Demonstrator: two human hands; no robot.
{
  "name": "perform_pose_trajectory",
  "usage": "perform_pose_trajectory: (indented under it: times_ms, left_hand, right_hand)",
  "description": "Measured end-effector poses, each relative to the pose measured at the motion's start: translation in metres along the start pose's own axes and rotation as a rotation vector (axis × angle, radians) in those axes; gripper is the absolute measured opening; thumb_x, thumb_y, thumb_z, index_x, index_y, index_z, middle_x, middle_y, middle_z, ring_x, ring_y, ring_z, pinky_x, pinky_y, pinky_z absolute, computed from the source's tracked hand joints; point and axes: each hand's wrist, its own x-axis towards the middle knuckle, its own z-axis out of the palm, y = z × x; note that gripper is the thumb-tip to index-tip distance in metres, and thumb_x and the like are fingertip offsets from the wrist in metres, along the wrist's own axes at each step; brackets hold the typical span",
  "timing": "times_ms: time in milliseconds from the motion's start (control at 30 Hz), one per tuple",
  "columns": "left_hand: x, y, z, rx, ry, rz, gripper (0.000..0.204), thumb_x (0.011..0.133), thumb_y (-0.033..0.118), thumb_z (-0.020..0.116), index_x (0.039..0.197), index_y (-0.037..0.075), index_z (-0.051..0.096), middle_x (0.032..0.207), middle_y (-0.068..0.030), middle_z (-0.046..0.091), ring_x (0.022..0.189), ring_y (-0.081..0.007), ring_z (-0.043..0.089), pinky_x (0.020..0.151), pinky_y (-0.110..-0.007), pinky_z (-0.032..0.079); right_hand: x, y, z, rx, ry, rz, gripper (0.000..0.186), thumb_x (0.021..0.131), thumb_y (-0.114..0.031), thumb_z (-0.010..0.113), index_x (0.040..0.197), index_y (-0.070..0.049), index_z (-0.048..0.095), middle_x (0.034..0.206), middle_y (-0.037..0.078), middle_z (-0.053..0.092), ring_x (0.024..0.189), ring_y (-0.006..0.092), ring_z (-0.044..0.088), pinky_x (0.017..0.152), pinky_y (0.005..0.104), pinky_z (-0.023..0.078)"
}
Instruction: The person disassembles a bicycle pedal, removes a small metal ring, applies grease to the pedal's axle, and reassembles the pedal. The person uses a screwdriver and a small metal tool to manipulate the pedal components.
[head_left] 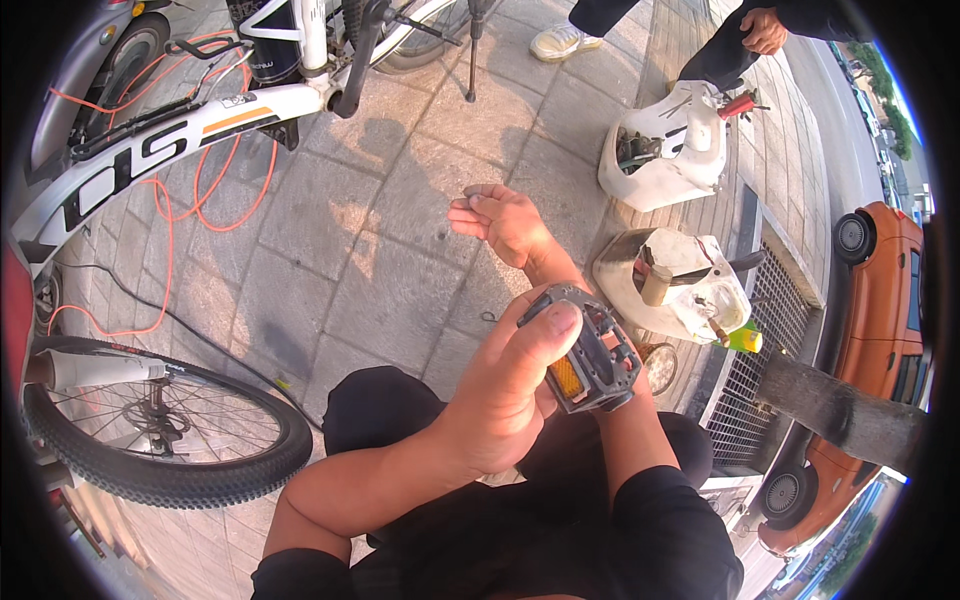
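Illumination: bright, warm outdoor daylight. Soft-edged shadows cover much of the grey stone paving (400, 300), with lighter sunlit patches between them. Focus: the dark grey bicycle pedal with an amber reflector (607, 362) renders fairly sharp. Distortion: the orange car with dark windows (872, 345) bends along the right rim; blue fringing borders the black circular vignette.

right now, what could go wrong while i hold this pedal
The pedal is in the left hand alone, so it might slip onto the paving. Its edge appears close to the right forearm and could scrape bare skin. The looped orange hose beside the bike might catch someone's foot.
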Motion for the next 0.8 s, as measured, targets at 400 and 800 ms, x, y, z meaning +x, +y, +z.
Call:
perform_pose_trajectory:
  times_ms: [400, 800]
  left_hand:
    - [0.006, -0.006, -0.005, 0.043, -0.018, 0.005, 0.046, 0.110, 0.041, 0.061, 0.135, 0.003, 0.055, 0.121, -0.0111, 0.069, 0.118, -0.0247, 0.069, 0.107, -0.044, 0.054]
    - [0.009, -0.014, 0.000, 0.154, 0.015, -0.013, 0.059, 0.106, 0.054, 0.058, 0.136, 0.003, 0.062, 0.126, -0.0126, 0.073, 0.116, -0.0257, 0.072, 0.100, -0.044, 0.058]
  right_hand:
    - [-0.014, 0.051, 0.004, 0.292, -0.003, 0.087, 0.053, 0.110, 0.002, 0.048, 0.156, 0.019, 0.030, 0.146, 0.030, 0.056, 0.130, 0.0365, 0.066, 0.111, 0.0430, 0.059]
    - [-0.019, 0.065, 0.001, 0.334, -0.017, 0.080, 0.025, 0.108, -0.002, 0.058, 0.133, 0.003, 0.059, 0.110, 0.009, 0.067, 0.099, 0.0227, 0.070, 0.093, 0.0408, 0.062]
